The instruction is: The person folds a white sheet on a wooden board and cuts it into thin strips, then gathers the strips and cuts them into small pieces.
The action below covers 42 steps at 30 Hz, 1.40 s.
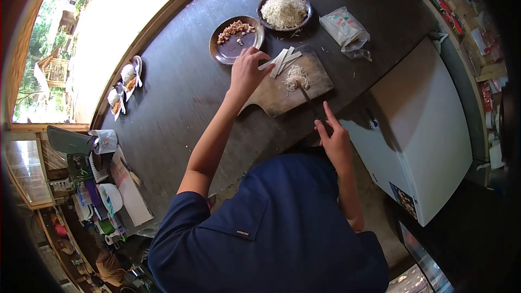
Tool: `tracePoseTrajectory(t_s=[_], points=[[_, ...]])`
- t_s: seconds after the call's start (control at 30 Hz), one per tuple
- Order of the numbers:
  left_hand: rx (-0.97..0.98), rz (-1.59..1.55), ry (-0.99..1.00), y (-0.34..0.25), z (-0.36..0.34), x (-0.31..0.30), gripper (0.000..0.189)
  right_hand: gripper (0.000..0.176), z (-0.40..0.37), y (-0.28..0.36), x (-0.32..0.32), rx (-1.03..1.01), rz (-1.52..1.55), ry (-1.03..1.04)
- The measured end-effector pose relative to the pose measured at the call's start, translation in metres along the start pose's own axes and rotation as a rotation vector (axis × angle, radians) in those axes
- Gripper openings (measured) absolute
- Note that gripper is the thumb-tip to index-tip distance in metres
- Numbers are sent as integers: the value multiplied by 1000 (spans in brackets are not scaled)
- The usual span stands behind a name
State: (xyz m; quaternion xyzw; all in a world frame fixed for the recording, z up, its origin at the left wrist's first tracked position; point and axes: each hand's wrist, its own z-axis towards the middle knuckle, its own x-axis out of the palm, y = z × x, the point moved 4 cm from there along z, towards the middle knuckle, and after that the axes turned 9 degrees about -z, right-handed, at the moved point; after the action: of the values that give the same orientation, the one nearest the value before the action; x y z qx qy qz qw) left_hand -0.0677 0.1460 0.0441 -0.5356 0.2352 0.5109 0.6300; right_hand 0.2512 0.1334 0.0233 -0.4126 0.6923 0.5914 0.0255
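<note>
My left hand (250, 69) is over the upper left of a wooden cutting board (266, 97), its fingers pinched on a pale strip. More white strips (284, 59) lie beside those fingers on the board. A small heap of fine pale shreds (297, 78) sits near the board's middle. The knife (307, 96) has its tip at this heap, and its handle runs toward my right hand (335, 137). That hand is at the board's lower right, index finger stretched out, thumb by the handle; the other fingers are partly hidden.
Past the board stand a brown plate (221, 53) of chopped brown bits and a bowl (264, 23) heaped with pale shreds. A plastic packet (345, 30) lies right of them. Small servings with spoons (138, 70) line the left edge. A white freezer (429, 130) stands at the right.
</note>
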Motion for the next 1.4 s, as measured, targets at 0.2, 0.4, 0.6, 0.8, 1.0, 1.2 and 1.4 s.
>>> tracePoseTrajectory(t_s=[0.2,0.4,0.6,0.8,1.0,1.2,1.4], points=[[-53,53,-18,-20,7,28,26,61,3,6,9,-123,-49,-8],[-95,122,11,-25,8,33,19,61,-2,-10,9,-117,-27,-15],[-107,104,-25,-27,3,36,17,62,-7,-23,4,-95,-24,-32],[-3,-375,-26,-8,3,25,15,63,-8,-22,0,-98,-29,-44],[-295,-1018,369,-18,-49,-10,22,63,-12,-17,-2,-270,-135,-133],[-404,-815,275,-12,-101,-2,21,59,-7,-2,1,-263,-194,-26],[6,-143,44,-55,-103,-1,27,56,-1,3,14,-442,-200,-130]])
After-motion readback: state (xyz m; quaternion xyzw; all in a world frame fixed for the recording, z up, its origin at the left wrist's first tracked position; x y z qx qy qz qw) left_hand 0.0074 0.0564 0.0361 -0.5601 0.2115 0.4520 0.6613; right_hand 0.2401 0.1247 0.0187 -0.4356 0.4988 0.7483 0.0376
